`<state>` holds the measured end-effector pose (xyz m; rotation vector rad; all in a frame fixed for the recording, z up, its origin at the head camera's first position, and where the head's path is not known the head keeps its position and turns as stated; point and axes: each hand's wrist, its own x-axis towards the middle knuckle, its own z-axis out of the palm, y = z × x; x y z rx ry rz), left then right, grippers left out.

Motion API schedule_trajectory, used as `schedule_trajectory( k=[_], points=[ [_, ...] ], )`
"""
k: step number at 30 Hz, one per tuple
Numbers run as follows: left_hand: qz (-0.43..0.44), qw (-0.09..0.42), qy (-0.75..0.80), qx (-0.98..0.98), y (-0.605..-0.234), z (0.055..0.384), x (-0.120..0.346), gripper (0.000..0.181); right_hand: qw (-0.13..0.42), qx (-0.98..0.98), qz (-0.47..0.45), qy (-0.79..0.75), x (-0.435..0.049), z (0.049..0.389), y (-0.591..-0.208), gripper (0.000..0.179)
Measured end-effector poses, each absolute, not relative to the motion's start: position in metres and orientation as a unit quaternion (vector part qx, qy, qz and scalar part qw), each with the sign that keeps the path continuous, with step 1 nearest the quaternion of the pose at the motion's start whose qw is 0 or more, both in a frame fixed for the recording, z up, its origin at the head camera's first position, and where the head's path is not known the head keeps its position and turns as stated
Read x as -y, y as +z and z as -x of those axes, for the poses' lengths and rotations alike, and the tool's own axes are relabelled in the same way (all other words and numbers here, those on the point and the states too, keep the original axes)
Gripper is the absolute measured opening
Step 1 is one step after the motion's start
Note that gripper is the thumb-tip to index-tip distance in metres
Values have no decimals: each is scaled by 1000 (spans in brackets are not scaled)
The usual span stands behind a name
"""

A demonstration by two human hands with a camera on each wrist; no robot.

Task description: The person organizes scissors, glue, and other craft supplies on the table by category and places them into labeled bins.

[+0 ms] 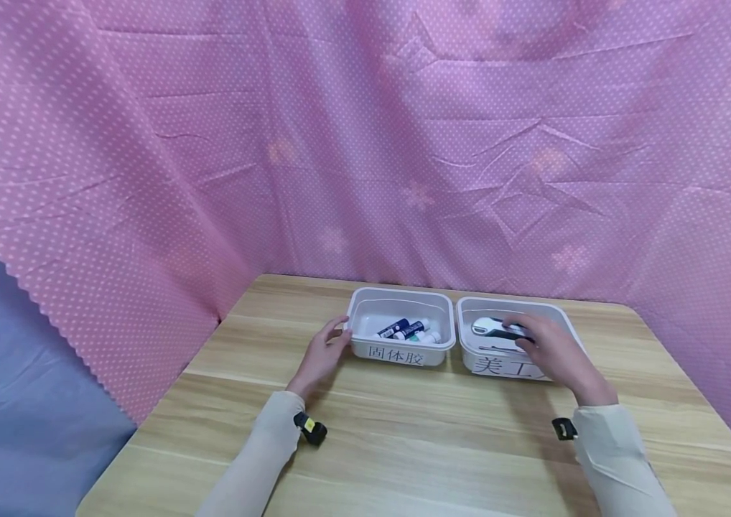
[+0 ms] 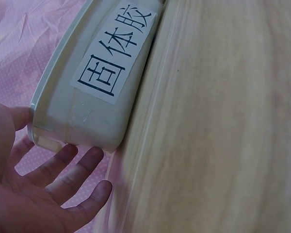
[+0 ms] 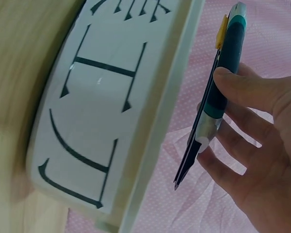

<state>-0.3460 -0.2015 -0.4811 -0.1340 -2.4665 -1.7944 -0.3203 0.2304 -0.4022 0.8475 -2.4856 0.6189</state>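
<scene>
My left hand (image 1: 322,353) is at the left end of a white plastic bin (image 1: 401,293) with a paper label. In the left wrist view its fingers are spread, with thumb at the rim and fingertips against the outer wall. Several glue sticks (image 1: 411,330), some dark blue and white, lie in that bin. My right hand (image 1: 553,352) pinches a utility knife (image 3: 228,58) between thumb and fingers, over a second labelled bin (image 3: 87,97). The knife has a dark green grip, a yellow slider and a pointed dark tip. A thin object (image 1: 500,350) lies inside this second bin.
Both bins stand side by side near the back of a wood-grain table (image 1: 404,431). A pink dotted cloth (image 1: 365,143) hangs behind and around the table. Blue fabric (image 1: 29,388) shows at the far left.
</scene>
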Motion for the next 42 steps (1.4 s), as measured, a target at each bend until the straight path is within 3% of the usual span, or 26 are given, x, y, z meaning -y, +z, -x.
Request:
schedule_trajectory(
  k=[22,42],
  points=[
    [54,54,-593,801,-481,348,201,51,178,920,-258,236,-243,330,-415,35],
    [49,52,-597,799,-482,351,201,49,176,926,-251,222,-239,332,-416,31]
  ],
)
